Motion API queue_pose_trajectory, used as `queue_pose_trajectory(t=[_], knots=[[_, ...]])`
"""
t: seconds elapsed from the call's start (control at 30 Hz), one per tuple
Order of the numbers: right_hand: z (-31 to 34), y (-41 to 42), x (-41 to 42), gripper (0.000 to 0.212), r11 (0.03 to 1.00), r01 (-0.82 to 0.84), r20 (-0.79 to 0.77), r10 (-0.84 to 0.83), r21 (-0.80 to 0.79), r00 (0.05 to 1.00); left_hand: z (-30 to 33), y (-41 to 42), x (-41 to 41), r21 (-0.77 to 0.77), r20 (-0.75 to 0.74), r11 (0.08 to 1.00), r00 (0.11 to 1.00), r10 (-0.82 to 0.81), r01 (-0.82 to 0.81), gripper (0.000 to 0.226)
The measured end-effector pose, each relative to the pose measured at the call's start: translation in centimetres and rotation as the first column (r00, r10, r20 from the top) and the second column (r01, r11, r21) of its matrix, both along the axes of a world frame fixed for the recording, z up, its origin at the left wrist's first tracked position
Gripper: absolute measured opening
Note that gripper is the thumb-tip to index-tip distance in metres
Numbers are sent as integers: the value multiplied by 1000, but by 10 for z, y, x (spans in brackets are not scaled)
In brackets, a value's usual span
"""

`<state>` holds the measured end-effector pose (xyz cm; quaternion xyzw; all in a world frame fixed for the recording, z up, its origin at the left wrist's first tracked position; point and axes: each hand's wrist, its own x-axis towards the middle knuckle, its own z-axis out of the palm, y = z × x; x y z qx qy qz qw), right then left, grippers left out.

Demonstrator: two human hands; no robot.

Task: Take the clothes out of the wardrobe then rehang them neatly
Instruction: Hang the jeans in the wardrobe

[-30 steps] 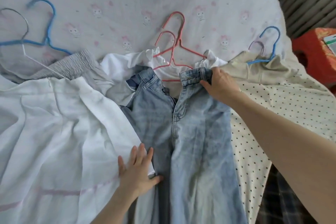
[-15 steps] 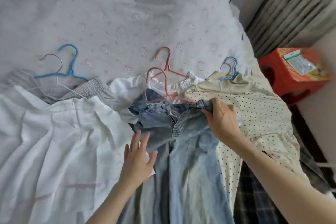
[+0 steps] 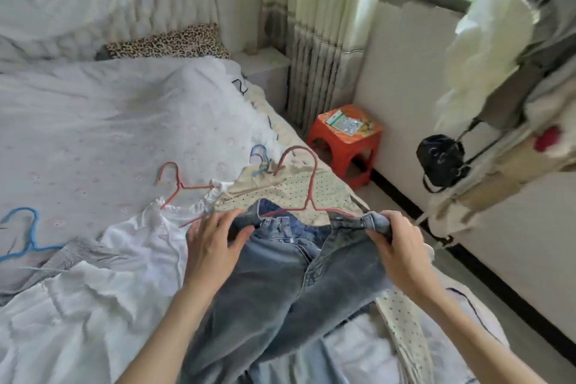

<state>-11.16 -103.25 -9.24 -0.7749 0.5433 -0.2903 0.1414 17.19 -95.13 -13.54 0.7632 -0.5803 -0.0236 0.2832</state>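
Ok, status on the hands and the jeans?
Right hand grips jeans waistband. Left hand holds the other end. Pink hanger inside the waistband. Nothing blocking.

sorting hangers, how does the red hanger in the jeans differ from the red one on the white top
The red hanger in the jeans is lifted, its hook raised over the dotted garment; the other red hanger lies flat on the bed. The first carries jeans, the second sits in the white top. Both are thin and red.
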Motion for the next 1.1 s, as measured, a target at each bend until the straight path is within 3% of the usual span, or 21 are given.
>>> queue_pose_trajectory(t=[0.17, 0.27, 0.5, 0.63, 0.73, 0.87, 1.0, 1.1], knots=[[44, 56, -122, 11, 989, 150, 97, -149, -1, 984, 51, -11, -105, -166, -55, 954, 963, -262, 250, 66], [71, 99, -199, 16, 966, 252, 165, -241, -53, 956, 85, -1, -182, -280, -37, 908, 942, -334, 311, 57], [139, 223, -358, 33, 754, 626, 250, -579, -196, 776, 166, 26, -364, -440, 38, 759, 855, -518, 480, 37], [161, 300, -435, 35, 656, 749, 124, -739, -92, 662, 195, 57, -460, -457, 30, 675, 769, -639, 578, 24], [161, 357, -473, 33, 550, 835, 204, -816, -15, 541, 206, 89, -521, -493, 80, 556, 671, -737, 669, 13], [160, 420, -496, 21, 377, 926, 319, -875, -18, 363, 209, 123, -583, -451, -6, 454, 507, -862, 768, 13], [165, 464, -504, 27, 247, 967, 287, -923, -66, 256, 209, 152, -646, -411, 38, 171, 205, -978, 896, 27], [163, 494, -505, 29, 106, 990, 279, -952, -93, 128, 204, 165, -678, -377, -90, 42, 8, -996, 925, 24]])
